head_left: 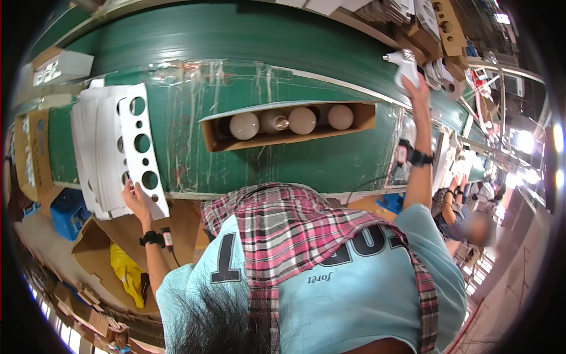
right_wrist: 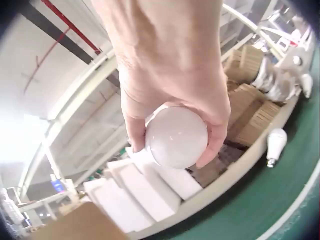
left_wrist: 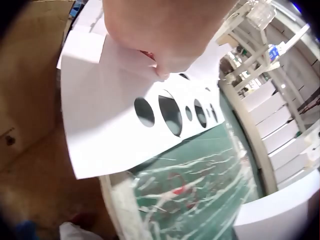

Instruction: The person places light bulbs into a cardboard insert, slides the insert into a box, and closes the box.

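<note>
My left hand [head_left: 137, 202] pinches the near part of a white perforated cardboard insert [head_left: 154, 192] with a row of round holes. That insert lies over a stack of similar white sheets [head_left: 94, 153]; the left wrist view shows the hand [left_wrist: 165, 35] covering part of it. Stretched out to the far right, my right hand [head_left: 417, 91] grips a white light bulb [head_left: 405, 79]. In the right wrist view, fingers and thumb curl round the bulb's globe [right_wrist: 177, 137]. Between the hands, a long open carton [head_left: 259, 140] holds several bulbs, one with its metal base facing up.
Another bulb [right_wrist: 276, 145] lies on the green conveyor belt [head_left: 236, 32]. White boxes [right_wrist: 137, 192] and brown cardboard [right_wrist: 250, 112] line the belt's far side. A blue bin [head_left: 69, 212] stands below the table at left. Another person [head_left: 457, 221] works at far right.
</note>
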A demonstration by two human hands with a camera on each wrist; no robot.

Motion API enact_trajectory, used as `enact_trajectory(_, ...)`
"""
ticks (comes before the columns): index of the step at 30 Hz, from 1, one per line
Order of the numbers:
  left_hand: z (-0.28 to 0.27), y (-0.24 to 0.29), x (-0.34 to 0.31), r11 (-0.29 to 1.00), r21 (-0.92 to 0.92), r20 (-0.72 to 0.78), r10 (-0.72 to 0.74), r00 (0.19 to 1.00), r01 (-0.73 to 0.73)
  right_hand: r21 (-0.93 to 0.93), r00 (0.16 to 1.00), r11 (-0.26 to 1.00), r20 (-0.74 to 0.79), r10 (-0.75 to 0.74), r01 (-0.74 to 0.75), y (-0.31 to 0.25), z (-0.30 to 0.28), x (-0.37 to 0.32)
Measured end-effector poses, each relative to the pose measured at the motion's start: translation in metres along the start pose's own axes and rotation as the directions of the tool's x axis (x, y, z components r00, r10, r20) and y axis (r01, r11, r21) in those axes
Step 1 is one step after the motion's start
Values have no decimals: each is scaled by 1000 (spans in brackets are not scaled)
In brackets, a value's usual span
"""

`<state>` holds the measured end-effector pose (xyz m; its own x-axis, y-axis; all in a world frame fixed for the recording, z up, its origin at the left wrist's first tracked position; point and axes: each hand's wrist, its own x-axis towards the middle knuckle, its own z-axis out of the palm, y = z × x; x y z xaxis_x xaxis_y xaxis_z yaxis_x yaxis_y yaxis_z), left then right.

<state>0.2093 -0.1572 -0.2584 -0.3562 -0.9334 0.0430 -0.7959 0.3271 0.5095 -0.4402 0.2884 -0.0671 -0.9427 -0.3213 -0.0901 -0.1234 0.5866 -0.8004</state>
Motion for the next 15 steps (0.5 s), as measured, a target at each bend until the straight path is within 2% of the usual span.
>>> enact_trajectory(1,-3,17,-1,993,-107,-28,-52,998,49,84,1000,996,9,-13,13,-27,-4,-22)
enact_trajectory(2,-6,35,-2,948,-270,-7,-176,984,167,191,998,981,39,-47,39,-48,-4,-44)
enact_trajectory(3,-11,58,-3,863,-425,32,-288,957,274,296,994,953,66,-82,59,-66,-2,-64)
enact_trajectory(4,-23,90,-3,731,-600,113,-324,939,325,279,967,957,212,-141,79,-83,-1,-82)
enact_trajectory(5,-29,105,-1,745,-593,110,-301,947,306,263,917,959,347,-197,107,-98,4,-97)
enact_trajectory(7,-29,121,7,590,-756,147,-270,952,284,311,742,934,582,-333,175,-132,46,-131)
enact_trajectory(8,-39,146,7,470,-803,262,-274,925,367,287,647,932,672,-360,221,-141,70,-146)
enact_trajectory(9,-53,178,7,341,-824,380,-258,888,452,253,565,949,763,-315,189,-156,94,-162)
enact_trajectory(10,-56,203,5,401,-804,384,-215,898,440,269,447,954,843,-300,131,-162,118,-172)
enact_trajectory(11,-55,220,2,300,-834,431,-172,886,464,317,383,942,860,-336,114,-154,142,-182)
enact_trajectory(12,-54,233,-1,198,-851,470,-127,873,487,310,306,930,882,-359,199,-154,162,-187)
enact_trajectory(15,-60,269,-15,-35,-792,611,-23,791,610,287,221,954,928,-300,92,-156,195,-203)
